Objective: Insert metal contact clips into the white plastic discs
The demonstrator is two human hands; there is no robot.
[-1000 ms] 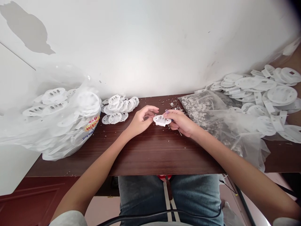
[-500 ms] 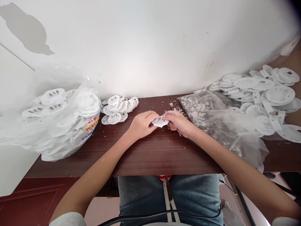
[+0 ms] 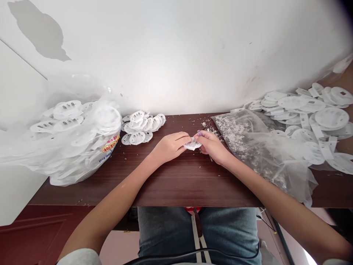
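Observation:
Above the middle of the dark brown table, my left hand (image 3: 174, 145) grips the left side of a white plastic disc (image 3: 192, 144) with slots in it. My right hand (image 3: 211, 144) pinches the same disc from the right. A purple object (image 3: 199, 133) shows at my right index finger, and a thin stick-like end (image 3: 211, 158) pokes out below that hand; whether they are one tool I cannot tell. Small metal pieces (image 3: 207, 127) lie scattered just behind my right hand. Fingers cover parts of the disc.
A clear bag of white slotted discs (image 3: 82, 147) stands at the left. Beside it lies a small pile of discs (image 3: 138, 138). At the right, a clear bag of small metal parts (image 3: 237, 129) rests before a large heap of white discs (image 3: 331, 114). A wall rises behind the table (image 3: 171, 187).
Both hands still hold the disc, which has tilted somewhat, and the left fingers now reach further over it. The whole view has shifted slightly.

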